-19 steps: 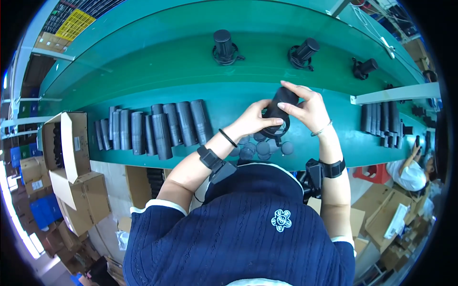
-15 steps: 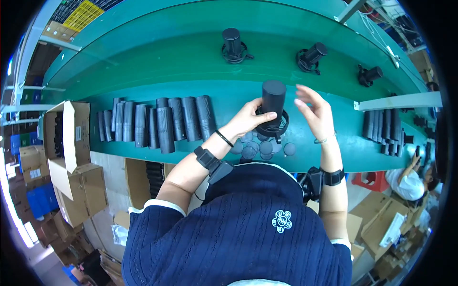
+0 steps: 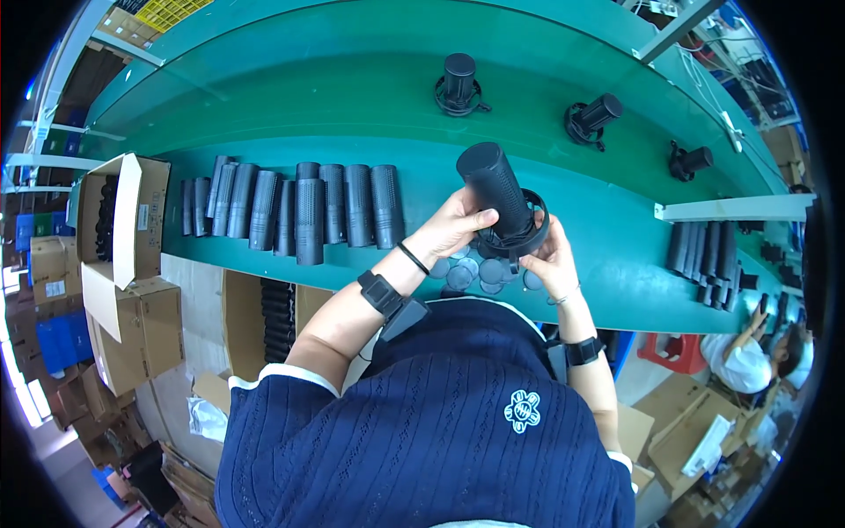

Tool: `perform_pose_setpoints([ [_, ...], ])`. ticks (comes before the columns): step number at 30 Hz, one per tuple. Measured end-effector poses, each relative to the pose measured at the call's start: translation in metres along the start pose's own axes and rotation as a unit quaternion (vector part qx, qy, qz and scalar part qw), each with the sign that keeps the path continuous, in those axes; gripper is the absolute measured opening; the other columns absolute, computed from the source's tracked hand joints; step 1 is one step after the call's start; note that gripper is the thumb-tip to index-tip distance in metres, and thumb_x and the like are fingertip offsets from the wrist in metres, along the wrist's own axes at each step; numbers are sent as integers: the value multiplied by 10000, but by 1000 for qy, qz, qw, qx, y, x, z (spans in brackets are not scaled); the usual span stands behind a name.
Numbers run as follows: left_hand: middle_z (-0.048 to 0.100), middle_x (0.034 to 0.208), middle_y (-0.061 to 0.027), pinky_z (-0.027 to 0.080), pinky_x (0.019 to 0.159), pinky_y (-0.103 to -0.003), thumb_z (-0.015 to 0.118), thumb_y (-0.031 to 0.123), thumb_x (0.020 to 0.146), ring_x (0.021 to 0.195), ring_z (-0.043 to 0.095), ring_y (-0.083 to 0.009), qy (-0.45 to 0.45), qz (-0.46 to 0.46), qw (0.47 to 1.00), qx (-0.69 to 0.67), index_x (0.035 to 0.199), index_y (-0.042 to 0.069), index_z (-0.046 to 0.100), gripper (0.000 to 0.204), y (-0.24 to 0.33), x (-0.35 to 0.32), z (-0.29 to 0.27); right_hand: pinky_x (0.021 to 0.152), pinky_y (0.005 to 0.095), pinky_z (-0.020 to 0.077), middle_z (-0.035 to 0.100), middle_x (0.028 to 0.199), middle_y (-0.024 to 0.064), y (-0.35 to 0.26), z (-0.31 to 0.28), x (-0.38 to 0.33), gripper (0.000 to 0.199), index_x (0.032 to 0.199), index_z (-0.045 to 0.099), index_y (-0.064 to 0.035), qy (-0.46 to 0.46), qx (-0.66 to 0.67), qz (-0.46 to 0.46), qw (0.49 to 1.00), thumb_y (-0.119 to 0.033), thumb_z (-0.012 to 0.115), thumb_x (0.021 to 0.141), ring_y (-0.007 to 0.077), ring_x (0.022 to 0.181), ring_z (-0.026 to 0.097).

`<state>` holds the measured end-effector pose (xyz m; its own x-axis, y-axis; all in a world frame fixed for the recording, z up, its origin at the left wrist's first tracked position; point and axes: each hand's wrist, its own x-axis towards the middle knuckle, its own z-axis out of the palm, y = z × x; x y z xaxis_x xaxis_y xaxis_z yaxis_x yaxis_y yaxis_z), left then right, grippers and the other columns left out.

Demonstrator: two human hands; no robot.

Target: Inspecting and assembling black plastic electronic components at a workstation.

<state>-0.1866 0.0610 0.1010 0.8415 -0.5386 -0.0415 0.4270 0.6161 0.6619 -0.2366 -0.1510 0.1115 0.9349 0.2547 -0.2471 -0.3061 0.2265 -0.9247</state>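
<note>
My left hand [image 3: 451, 231] is wrapped round a black cylindrical microphone [image 3: 495, 180], which tilts with its top toward the far left. Round the microphone's lower end sits a black shock mount [image 3: 539, 231]. With thumb and fingers, my right hand [image 3: 556, 260] grips the right side of that mount; some of its fingers are hidden behind it. Beneath my hands, several dark round discs [image 3: 465, 273] lie loose on the green table [image 3: 598, 295], partly covered by the mount.
Several black cylinders [image 3: 308, 220] stand grouped at the left. Beyond my hands are three mounted microphones [image 3: 459, 79]. More cylinders [image 3: 700, 251] stand at the right, before a co-worker [image 3: 748, 365]. An open carton [image 3: 141, 220] adjoins the table's left end.
My right hand has come in from the right and taken hold of the shock mount. The microphone has gone from nearly upright to tilted toward the left.
</note>
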Motion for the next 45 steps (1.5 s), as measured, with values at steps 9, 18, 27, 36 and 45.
perform_pose_setpoints([
  [9,514,1269,-79,378,1044,-368,731,108,809,1202,487,-197,38,-8,999,17,1328,44,410,614,3,-9,2,984,344,428,477,1218,82,11,7,3,663,1247,438,-19,73,-109,-96,987,90,678,639,190,1171,477],
  [18,504,1271,-78,381,1007,-339,673,188,871,1207,462,-177,64,-17,986,155,1383,36,345,627,15,1,5,944,405,461,512,1263,124,15,-13,8,561,1265,445,-26,-23,272,72,959,-67,685,760,280,1182,511],
  [27,474,1287,-118,382,1027,-377,696,178,851,1188,480,-203,14,18,986,166,1385,19,280,695,12,14,27,583,304,396,570,1153,169,42,-5,12,577,1269,492,-20,-143,498,160,840,-471,427,914,227,724,507],
  [36,524,1198,-110,473,932,-361,762,185,792,1099,555,-197,114,50,975,182,1332,7,320,720,4,15,19,762,357,460,570,1210,97,55,-7,9,364,1207,540,-128,-55,414,127,900,-336,553,908,275,1062,540],
  [45,550,1197,-117,507,863,-329,821,264,721,1009,606,-187,131,39,931,338,1317,36,369,782,12,10,18,786,352,481,549,1255,129,64,-13,11,418,1278,492,-91,-67,453,152,876,-316,519,927,275,1058,554],
])
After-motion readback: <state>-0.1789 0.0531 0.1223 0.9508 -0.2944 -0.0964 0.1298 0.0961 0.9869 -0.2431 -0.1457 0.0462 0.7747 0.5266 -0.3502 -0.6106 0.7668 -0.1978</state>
